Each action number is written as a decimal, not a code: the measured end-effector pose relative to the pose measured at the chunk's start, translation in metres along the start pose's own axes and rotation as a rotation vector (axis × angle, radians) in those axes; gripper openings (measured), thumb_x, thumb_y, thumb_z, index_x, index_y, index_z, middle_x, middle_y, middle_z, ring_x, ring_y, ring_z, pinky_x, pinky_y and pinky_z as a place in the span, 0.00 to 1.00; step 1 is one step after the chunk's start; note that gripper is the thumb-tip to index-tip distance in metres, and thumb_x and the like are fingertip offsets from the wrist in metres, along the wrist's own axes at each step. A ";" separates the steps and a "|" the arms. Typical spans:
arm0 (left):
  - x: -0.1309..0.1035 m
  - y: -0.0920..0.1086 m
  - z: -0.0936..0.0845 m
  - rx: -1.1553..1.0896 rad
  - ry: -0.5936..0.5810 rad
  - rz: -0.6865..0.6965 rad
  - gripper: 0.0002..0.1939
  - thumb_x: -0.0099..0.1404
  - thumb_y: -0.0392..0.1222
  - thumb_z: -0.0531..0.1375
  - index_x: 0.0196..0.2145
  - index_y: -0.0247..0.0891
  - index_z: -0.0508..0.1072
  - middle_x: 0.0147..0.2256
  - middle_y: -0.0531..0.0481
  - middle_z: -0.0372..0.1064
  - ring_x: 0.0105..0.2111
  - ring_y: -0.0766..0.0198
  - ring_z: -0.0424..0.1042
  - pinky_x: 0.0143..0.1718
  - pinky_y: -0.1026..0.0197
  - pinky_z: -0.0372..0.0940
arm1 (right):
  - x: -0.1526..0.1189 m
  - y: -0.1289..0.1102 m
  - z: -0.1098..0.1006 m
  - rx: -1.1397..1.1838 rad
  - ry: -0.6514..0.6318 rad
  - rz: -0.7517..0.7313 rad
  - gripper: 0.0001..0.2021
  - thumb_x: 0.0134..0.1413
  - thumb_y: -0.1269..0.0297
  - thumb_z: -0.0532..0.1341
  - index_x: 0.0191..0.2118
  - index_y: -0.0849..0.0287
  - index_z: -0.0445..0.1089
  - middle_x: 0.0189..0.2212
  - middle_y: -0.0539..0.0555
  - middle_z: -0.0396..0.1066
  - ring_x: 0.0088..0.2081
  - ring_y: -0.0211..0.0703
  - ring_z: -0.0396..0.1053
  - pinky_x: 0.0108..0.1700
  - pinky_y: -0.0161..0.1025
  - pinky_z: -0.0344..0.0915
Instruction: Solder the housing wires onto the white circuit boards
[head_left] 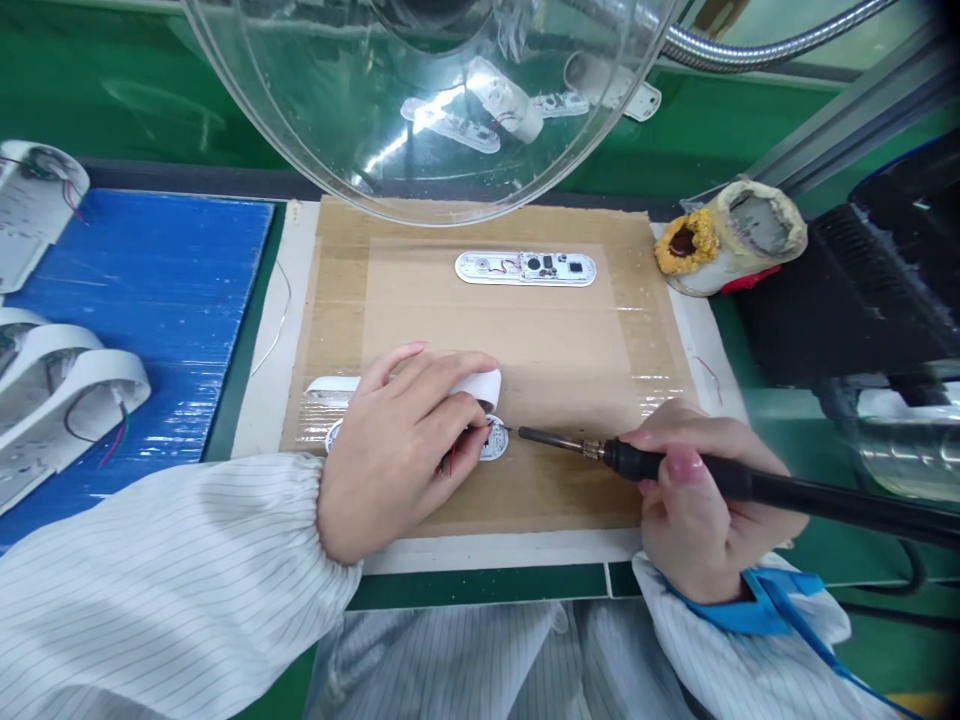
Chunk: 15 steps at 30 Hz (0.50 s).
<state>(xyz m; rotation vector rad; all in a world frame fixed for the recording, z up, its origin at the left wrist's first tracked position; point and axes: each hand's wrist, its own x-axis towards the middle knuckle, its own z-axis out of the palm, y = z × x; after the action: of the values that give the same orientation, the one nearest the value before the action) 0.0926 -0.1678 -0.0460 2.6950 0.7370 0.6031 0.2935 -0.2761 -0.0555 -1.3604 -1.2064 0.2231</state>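
Here the soldering is under way rather than finished, as far as one can judge. The left hand presses down on a white housing and the small round circuit board beside it, fingers folded over them and pinching coloured wires against the board. The right hand grips a soldering iron like a pen, fingers closed round its black handle, with the tip touching the right edge of the round board. A second unit, a long oval board in a white shell, lies untouched at the far side of the cardboard mat, so at least that piece seems left to do. More white housings with loose wires wait on the blue mat to the left.

The middle of the cardboard mat is bare between the two units. To the right, the iron stand with its yellow sponge sits just off the mat's corner, near the black box. Overhead, a clear dome hangs above the far edge of the worktop, limiting upward room there.
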 end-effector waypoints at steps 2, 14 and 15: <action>0.000 0.000 0.000 -0.004 0.010 0.001 0.05 0.68 0.36 0.58 0.32 0.40 0.70 0.55 0.53 0.70 0.49 0.62 0.72 0.59 0.51 0.56 | 0.000 0.002 0.004 0.043 0.030 -0.030 0.07 0.61 0.66 0.61 0.32 0.56 0.75 0.22 0.48 0.70 0.19 0.35 0.61 0.17 0.37 0.56; 0.001 -0.005 -0.001 -0.052 0.010 0.023 0.05 0.69 0.36 0.58 0.36 0.42 0.74 0.56 0.51 0.71 0.52 0.63 0.72 0.57 0.53 0.57 | -0.001 0.003 0.003 0.021 -0.017 -0.003 0.06 0.60 0.66 0.61 0.34 0.54 0.76 0.20 0.48 0.68 0.19 0.38 0.60 0.17 0.39 0.55; 0.001 -0.005 -0.001 -0.050 0.006 0.026 0.05 0.69 0.36 0.58 0.36 0.42 0.74 0.56 0.51 0.71 0.52 0.63 0.72 0.57 0.53 0.57 | -0.001 0.003 0.003 0.017 -0.018 0.002 0.06 0.60 0.66 0.61 0.34 0.54 0.76 0.20 0.48 0.68 0.19 0.38 0.60 0.17 0.39 0.55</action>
<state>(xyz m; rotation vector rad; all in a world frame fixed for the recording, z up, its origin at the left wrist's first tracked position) 0.0913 -0.1629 -0.0468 2.6618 0.6807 0.6277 0.2923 -0.2735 -0.0593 -1.3475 -1.2160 0.2471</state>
